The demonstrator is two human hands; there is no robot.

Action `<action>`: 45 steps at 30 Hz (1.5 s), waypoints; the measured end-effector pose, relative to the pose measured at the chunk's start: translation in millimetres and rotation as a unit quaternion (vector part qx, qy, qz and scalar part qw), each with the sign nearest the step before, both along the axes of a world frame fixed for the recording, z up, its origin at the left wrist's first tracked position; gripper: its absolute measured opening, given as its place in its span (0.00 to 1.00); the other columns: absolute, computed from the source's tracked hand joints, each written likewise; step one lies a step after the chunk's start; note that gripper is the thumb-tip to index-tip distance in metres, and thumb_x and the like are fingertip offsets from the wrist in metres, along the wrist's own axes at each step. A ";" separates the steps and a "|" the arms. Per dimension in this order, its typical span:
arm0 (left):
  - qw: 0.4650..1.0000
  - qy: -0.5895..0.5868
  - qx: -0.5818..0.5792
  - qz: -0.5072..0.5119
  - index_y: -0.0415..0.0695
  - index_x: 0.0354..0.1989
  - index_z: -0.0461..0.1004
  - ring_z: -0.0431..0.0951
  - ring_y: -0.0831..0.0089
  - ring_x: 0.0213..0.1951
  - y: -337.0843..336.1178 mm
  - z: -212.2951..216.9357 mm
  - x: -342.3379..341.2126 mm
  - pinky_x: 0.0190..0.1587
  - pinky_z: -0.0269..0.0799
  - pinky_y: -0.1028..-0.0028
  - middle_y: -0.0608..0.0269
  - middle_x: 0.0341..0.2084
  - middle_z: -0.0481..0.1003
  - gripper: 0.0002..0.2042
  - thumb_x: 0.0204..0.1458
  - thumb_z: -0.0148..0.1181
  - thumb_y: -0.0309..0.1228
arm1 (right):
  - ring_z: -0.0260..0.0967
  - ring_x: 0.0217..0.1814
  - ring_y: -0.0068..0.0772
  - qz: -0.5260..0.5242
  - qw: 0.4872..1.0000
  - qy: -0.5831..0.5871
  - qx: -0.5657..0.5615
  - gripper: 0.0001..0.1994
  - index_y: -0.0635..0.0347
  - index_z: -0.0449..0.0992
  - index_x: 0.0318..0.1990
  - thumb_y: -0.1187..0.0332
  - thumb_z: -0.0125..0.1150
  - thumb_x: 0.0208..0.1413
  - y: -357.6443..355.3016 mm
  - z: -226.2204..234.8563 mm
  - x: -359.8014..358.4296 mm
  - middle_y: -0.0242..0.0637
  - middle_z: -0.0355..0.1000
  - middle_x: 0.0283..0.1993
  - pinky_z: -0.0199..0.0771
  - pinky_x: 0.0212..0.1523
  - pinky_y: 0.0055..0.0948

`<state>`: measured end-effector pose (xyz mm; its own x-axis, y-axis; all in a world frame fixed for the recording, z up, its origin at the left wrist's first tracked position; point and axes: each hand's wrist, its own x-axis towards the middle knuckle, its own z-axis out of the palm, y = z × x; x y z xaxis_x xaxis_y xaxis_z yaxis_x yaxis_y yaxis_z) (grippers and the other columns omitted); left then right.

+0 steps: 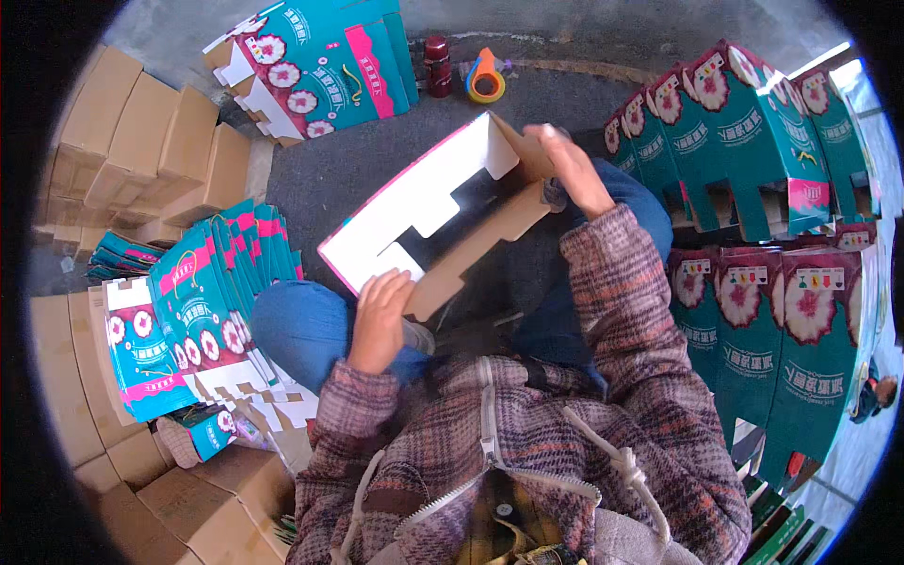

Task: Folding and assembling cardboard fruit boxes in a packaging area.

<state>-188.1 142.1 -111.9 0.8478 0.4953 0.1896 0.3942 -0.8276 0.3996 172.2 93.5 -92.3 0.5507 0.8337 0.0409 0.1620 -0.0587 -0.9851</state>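
A half-opened carton (pixel 395 209), white on one inner wall and brown on the other, is tilted over my lap, its notched open edges facing me. My left hand (pixel 379 318) grips its near left corner, thumb and fingers on the white and brown flaps. At the far right end my right hand (pixel 574 169) holds the brown end panel, its fingers slightly blurred against the outer edge. Between the walls the dark floor shows through. The carton's printed outside is mostly hidden from me, apart from a thin pink edge.
Flat teal cartons (pixel 212 311) are piled at left, with more (pixel 330 75) at the back. Brown boxes (pixel 141 141) are stacked along the left. Formed teal cartons (pixel 744 141) stand in rows at right. A tape roll (pixel 485 87) and dark red bottle (pixel 437 66) are ahead.
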 end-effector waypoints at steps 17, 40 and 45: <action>0.966 0.026 0.107 0.234 0.35 0.61 0.56 0.52 0.47 0.64 35.0 -24.4 29.4 0.64 0.45 0.51 0.44 0.61 0.56 0.30 0.51 0.58 0.34 | 0.50 0.68 0.46 0.217 0.792 -0.569 -0.038 0.40 0.55 0.56 0.64 0.58 0.69 0.43 43.3 -11.4 -59.6 0.44 0.52 0.67 0.54 0.65 0.45; 0.944 -0.165 0.054 0.281 0.32 0.54 0.64 0.62 0.51 0.58 56.7 -26.0 -0.7 0.61 0.53 0.56 0.41 0.54 0.64 0.25 0.53 0.57 0.37 | 0.65 0.55 0.46 0.223 0.851 -0.474 0.027 0.20 0.59 0.73 0.46 0.57 0.61 0.51 52.3 -16.8 -53.7 0.44 0.69 0.51 0.63 0.57 0.41; 0.772 -0.315 -0.370 0.410 0.33 0.56 0.64 0.65 0.55 0.57 140.2 -47.8 -36.3 0.61 0.57 0.63 0.44 0.55 0.65 0.33 0.60 0.41 0.54 | 0.65 0.55 0.46 0.010 0.954 -0.299 0.032 0.26 0.67 0.70 0.52 0.50 0.46 0.62 79.3 -42.7 -6.0 0.52 0.68 0.53 0.62 0.57 0.39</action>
<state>-224.4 282.3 -159.6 0.0468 0.9868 -0.1551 0.1981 0.1430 0.9697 166.2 172.9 -134.9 0.3973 0.8292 0.3931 0.6962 0.0068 -0.7178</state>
